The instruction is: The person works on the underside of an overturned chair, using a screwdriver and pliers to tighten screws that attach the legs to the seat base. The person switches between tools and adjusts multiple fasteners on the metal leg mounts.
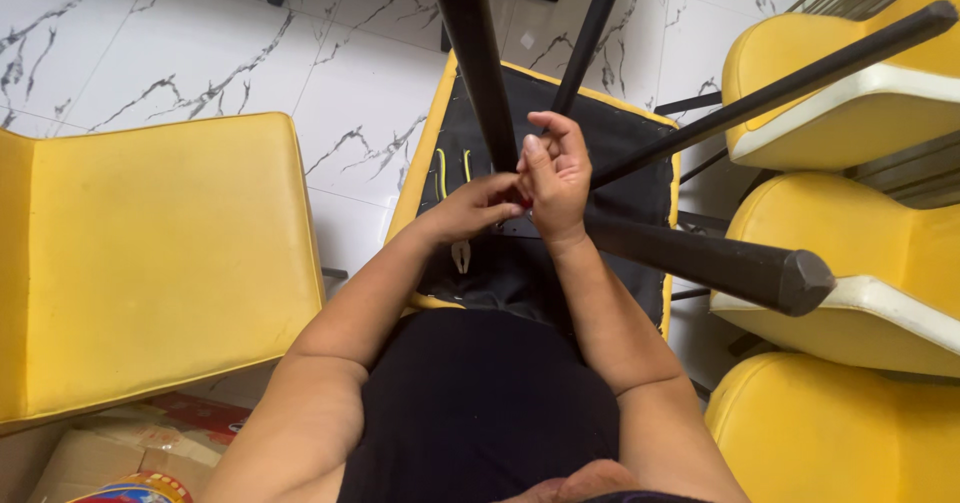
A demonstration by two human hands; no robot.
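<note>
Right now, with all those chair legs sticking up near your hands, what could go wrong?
1. The black leg points back toward the body beside the right hand; leaning in could mean a poke.
2. Both hands work close together, the left hand at the leg bases, so a slip might pinch fingers.
3. The upturned chair lies on its seat; pushing hard could perhaps shift it against the yellow chairs stacked beside it.

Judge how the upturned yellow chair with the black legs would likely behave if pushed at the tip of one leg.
The upturned chair probably tips rather than slides: its long black legs give leverage. The legs look stiff, likely metal. Both hands, left hand and right hand, at the leg base may steady it.
</note>
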